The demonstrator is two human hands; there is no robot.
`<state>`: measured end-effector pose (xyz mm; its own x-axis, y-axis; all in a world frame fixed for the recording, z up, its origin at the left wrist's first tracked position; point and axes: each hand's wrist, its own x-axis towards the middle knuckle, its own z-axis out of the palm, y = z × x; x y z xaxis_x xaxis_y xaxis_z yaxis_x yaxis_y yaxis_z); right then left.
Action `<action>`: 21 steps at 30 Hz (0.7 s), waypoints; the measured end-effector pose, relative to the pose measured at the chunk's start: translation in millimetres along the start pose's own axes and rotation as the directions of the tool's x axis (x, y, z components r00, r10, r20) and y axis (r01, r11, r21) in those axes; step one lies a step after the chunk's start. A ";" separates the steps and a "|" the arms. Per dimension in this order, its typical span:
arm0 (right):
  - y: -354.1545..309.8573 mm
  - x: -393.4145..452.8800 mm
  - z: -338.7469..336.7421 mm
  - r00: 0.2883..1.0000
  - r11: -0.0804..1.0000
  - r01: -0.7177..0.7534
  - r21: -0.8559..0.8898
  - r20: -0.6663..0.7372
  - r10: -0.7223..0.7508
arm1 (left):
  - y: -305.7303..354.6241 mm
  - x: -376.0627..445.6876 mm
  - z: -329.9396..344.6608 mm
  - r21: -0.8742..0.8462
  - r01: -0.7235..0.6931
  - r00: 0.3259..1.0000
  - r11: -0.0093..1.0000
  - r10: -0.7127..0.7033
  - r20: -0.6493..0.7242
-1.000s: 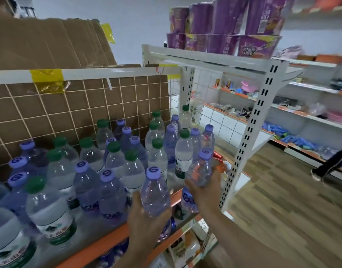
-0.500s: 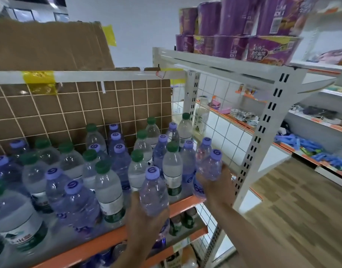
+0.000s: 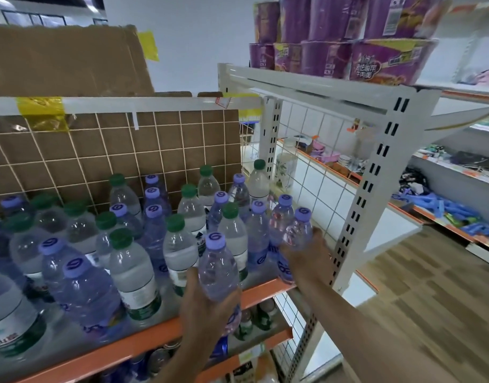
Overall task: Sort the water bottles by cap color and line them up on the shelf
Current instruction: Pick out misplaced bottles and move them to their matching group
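Head view: left hand [image 3: 207, 305] grips 1 purple-capped bottle [image 3: 219, 268] at the shelf [image 3: 265, 290] front edge, 6 o'clock, while right hand [image 3: 309, 254] wraps another purple-capped bottle [image 3: 298, 232] at 3 o'clock beside the mixed green-capped bottles [image 3: 177, 244].

Glossy clear plastic bottles [image 3: 132, 272]; matt painted-metal shelf [image 3: 259, 293]; rough cardboard [image 3: 66, 59].

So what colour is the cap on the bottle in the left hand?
Purple, on the bottle in the left hand; head view.
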<state>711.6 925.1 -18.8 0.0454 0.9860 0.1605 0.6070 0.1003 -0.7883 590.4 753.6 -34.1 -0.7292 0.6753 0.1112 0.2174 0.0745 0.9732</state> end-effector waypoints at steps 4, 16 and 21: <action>2.6 6.5 -1.8 1.000 0.999 0.008 0.039 0.030 -0.009 | -3.4 0.9 5.6 0.016 -0.013 1.000 1.000 0.013 -0.008; -5.5 25.5 17.3 0.987 0.988 0.089 0.130 0.125 -0.105 | 5.8 6.4 14.9 0.083 -0.053 0.998 0.995 0.055 -0.030; -1.5 32.8 25.7 0.980 0.981 0.033 0.192 0.185 -0.069 | 5.0 7.5 14.6 0.021 -0.078 0.997 0.997 0.079 -0.017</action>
<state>691.8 960.8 -27.6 -0.1438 0.9843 0.1019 0.4441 0.1562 -0.8823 595.5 769.8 -31.3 -0.7206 0.6666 0.1907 0.2877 0.0372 0.9570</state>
